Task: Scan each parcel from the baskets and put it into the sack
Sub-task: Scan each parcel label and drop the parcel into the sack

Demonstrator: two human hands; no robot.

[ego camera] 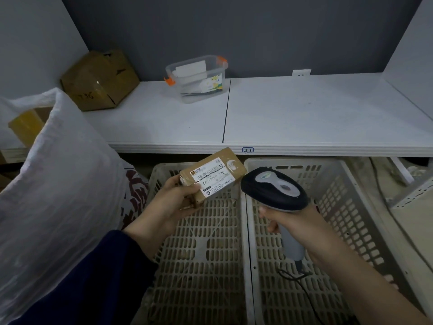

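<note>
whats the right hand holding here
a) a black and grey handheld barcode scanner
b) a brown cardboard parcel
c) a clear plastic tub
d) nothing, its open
a: the right hand grips the grey handle of the black and grey handheld barcode scanner, its head beside the white label of the small brown cardboard parcel, which the left hand holds above the beige slotted plastic baskets.

A white shelf [304,113] runs across the view against a dark grey wall [234,31]. A thin dark seam [226,111] divides its top into 2 panels. Just left of the seam stands a clear plastic tub [199,90] with 2 orange clips and a cartoon sticker on its side. A brown cardboard box [98,80] with handwriting sits at an angle in the back left corner. A white wall socket [301,72] shows behind the shelf. A small label [248,150] reading 4-3 marks the front edge.
</note>
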